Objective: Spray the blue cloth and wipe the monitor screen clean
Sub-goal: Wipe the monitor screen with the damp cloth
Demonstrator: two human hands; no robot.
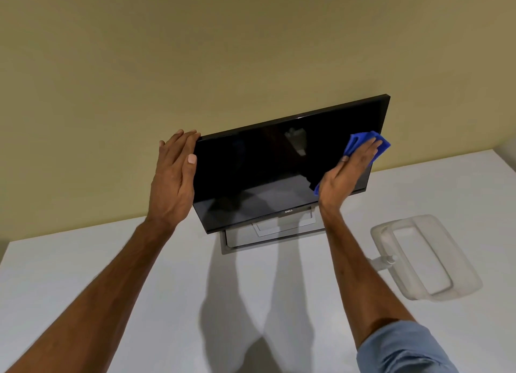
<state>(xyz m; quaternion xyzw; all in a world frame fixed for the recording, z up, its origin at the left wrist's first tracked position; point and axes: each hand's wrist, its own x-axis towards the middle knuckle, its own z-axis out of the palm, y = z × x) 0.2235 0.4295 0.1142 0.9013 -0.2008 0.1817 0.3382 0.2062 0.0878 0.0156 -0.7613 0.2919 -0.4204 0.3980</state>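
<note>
A black monitor (259, 174) with a dark screen stands on a silver stand (268, 238) against the wall. My left hand (174, 174) grips its upper left edge, thumb on the front bezel. My right hand (347, 174) lies flat against the right side of the screen, pressing the blue cloth (363, 143) onto the glass. The cloth sticks out above my fingertips and a little below my palm. A clear spray bottle (424, 258) lies on its side on the table to the right of the monitor, with nothing touching it.
The white table (83, 275) runs from the wall toward me, and its left edge shows at the far left. A beige wall (195, 51) stands right behind the monitor. My forearms cast shadows on the table in front of the stand.
</note>
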